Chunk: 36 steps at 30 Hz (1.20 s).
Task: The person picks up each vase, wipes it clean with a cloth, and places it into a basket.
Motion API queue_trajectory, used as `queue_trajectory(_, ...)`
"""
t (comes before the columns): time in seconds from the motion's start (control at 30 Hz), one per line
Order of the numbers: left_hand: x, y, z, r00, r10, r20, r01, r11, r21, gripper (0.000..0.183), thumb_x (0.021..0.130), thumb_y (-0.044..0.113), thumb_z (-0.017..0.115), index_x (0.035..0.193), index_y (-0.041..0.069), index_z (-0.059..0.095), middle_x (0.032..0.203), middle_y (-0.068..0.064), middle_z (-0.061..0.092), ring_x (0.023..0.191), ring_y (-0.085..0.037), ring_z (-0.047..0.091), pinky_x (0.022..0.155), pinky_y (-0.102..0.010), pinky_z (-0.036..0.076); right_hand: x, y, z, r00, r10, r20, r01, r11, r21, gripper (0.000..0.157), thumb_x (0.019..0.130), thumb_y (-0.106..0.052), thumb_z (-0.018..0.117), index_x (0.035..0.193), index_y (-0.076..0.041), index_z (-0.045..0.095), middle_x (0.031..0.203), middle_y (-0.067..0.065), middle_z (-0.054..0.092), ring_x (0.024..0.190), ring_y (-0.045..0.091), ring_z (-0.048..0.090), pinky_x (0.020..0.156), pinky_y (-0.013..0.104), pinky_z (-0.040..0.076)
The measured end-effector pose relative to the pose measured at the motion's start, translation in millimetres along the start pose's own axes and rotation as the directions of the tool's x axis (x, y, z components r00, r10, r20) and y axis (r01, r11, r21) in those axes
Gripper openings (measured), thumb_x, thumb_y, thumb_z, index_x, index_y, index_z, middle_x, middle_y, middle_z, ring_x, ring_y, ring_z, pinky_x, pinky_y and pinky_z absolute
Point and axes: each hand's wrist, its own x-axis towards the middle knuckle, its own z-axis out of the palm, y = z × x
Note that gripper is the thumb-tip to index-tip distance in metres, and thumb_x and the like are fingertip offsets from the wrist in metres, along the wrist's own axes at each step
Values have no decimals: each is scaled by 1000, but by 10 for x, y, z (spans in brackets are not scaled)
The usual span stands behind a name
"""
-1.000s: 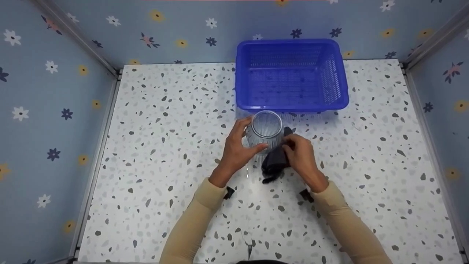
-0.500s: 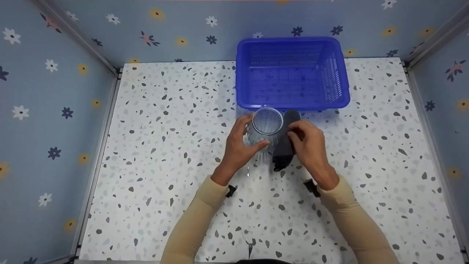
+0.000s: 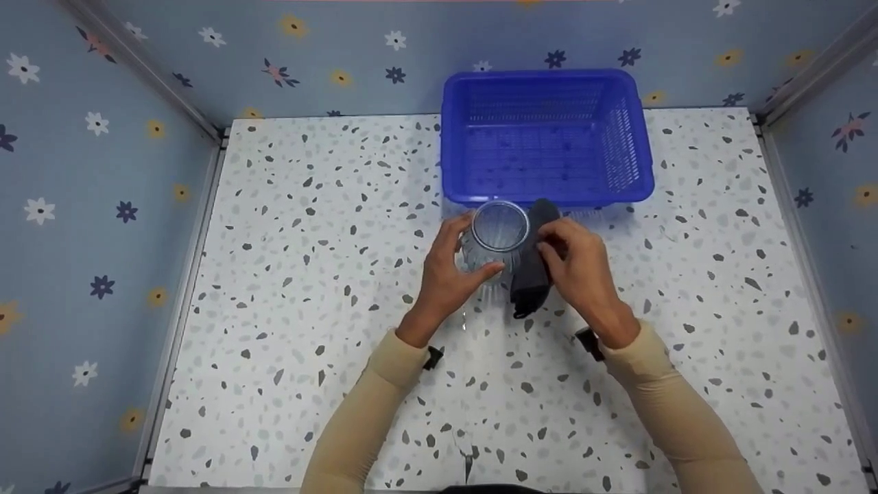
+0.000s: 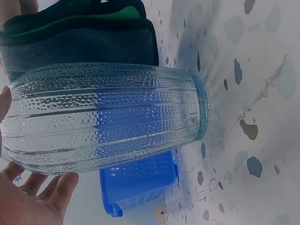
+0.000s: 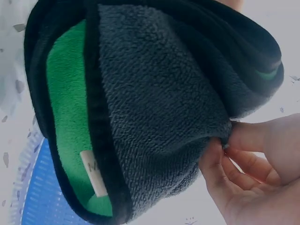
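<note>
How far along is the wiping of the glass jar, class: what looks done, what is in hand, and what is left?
Done: the left hand grips the ribbed glass jar upright on the table, and the folded grey cloth is at its side. In hand: the right hand pinches the cloth against the jar's outer wall. Left: the jar's inside looks untouched, and the blue basket behind holds nothing.

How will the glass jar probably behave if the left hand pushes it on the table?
The glass jar looks rigid and breakable. Its ribbed, dotted wall probably gives the left hand fair grip. Standing upright and taller than wide, it might tip rather than slide.
</note>
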Motion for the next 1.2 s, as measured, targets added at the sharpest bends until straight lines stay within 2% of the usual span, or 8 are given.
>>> queue_trajectory(0.23,-2,4,-10,1000,-14,13,14,1000,7,85,83,32,93,152,5,50,151,-13,54,131,-25,56,97,-50,54,-43,85,53,1000,-23,-21,22,1000,-22,11,92,12,72,103,7,73,100,22,73,92,34,70,81,47,56)
queue_trajectory(0.53,21,1,6,1000,-21,8,21,1000,18,84,82,32,93,150,6,52,153,-12,54,137,-25,53,100,-44,54,-122,247,143,1000,27,-8,-27,1000,-5,13,93,14,70,105,9,71,99,23,72,89,36,71,78,48,59)
queue_trajectory(0.73,-19,-4,18,999,-36,2,36,999,9,85,81,30,94,150,5,51,154,-12,53,139,-27,53,102,-43,53,-205,475,330,997,69,29,-69,998,-6,15,91,16,70,105,11,71,100,26,73,92,41,71,81,53,58)
queue_trajectory(0.93,-26,-1,25,999,-42,7,42,999,15,86,81,31,94,151,5,51,153,-13,53,141,-28,52,104,-42,53,-258,670,521,989,121,88,-119,992,-38,9,91,13,70,100,9,71,97,25,72,91,41,69,82,54,55)
queue_trajectory(1.2,-23,-6,16,999,-33,10,33,999,16,86,83,30,93,154,6,50,153,-12,53,140,-27,52,102,-45,53,-248,654,532,986,146,86,-140,988,-71,9,92,12,71,100,8,72,96,25,73,91,41,70,83,55,55)
